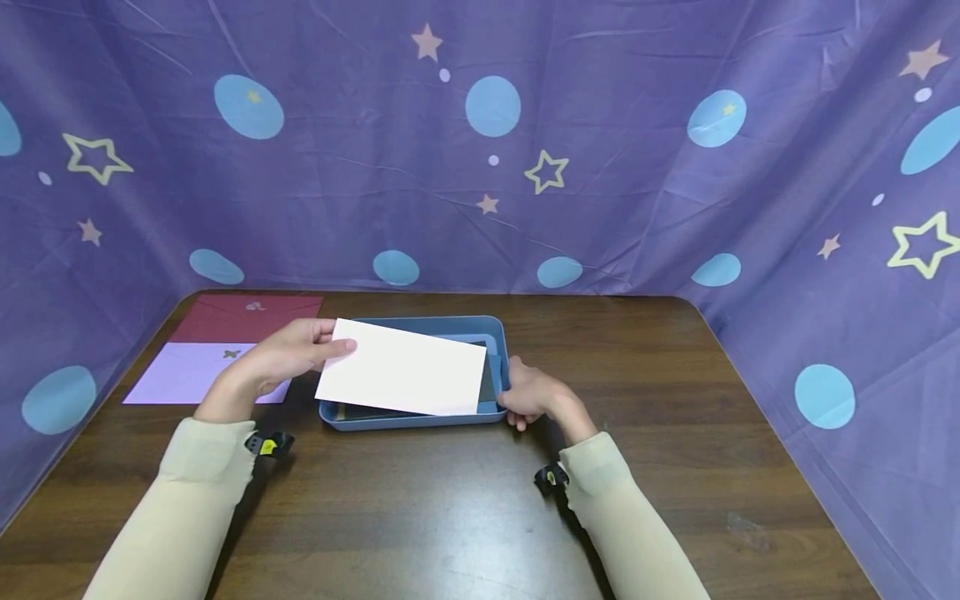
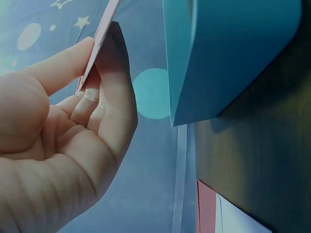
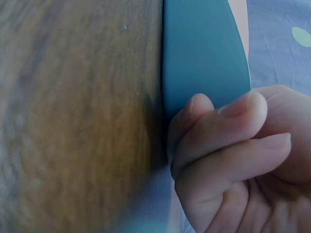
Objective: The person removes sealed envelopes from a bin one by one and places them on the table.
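Head view: above the blue tray (image 1: 420, 423), the left hand (image 1: 288, 357) pinches a white card (image 1: 405, 368); the right hand (image 1: 534, 392) grips the tray's right end. Left of the tray lie two envelopes (image 1: 183, 375).

Reaches forward with both arms, angling the left arm (image 1: 176, 508) up from the lower left and the right arm (image 1: 633, 512) up from the lower right, in pale sleeves down to the wrists. Bends the left hand (image 1: 288, 357) inward, with palm bared to the left wrist camera. Pinches with the left thumb (image 2: 65, 65) against the index finger (image 2: 121, 97), curling the other fingers in behind. Turns the right hand (image 1: 534, 390) inward too, slightly lower than the left and well apart from it. Grips there with bent fingers (image 3: 221, 136), lined up close together, showing three nails in the right wrist view.
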A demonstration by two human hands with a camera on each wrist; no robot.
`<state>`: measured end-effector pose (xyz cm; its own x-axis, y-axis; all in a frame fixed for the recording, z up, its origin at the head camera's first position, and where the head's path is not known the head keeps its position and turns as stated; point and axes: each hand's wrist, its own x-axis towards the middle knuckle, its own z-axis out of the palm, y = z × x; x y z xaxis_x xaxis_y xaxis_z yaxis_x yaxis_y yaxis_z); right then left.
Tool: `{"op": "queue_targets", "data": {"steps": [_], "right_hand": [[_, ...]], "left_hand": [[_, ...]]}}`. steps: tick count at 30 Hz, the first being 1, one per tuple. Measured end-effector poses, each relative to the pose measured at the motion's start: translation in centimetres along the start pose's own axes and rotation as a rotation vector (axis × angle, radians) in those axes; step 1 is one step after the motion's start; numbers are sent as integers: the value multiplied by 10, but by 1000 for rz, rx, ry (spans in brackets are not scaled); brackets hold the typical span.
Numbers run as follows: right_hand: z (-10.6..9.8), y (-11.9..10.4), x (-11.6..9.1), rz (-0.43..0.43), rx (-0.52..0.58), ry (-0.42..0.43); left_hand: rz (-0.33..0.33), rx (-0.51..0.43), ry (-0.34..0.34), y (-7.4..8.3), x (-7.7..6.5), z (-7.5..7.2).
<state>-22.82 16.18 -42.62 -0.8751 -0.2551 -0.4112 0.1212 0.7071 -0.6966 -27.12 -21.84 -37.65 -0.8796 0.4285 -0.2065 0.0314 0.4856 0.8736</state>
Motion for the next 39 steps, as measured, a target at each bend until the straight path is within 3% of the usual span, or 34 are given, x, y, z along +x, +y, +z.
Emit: {"op": "queue_targets", "data": {"steps": [7, 16, 25, 32, 39], "right_hand": [[0, 0, -1, -9, 12, -4], [1, 1, 0, -13, 19, 6], [2, 0, 0, -9, 20, 2], [4, -1, 2, -37, 2, -19], [-1, 2, -2, -19, 31, 4]], "left_hand": [[-2, 17, 5, 1, -9, -15], [20, -15, 56, -2, -30, -45], [2, -8, 99, -9, -48, -64], [-1, 80, 114, -33, -69, -82], [-145, 279, 49, -51, -86, -107]]}}
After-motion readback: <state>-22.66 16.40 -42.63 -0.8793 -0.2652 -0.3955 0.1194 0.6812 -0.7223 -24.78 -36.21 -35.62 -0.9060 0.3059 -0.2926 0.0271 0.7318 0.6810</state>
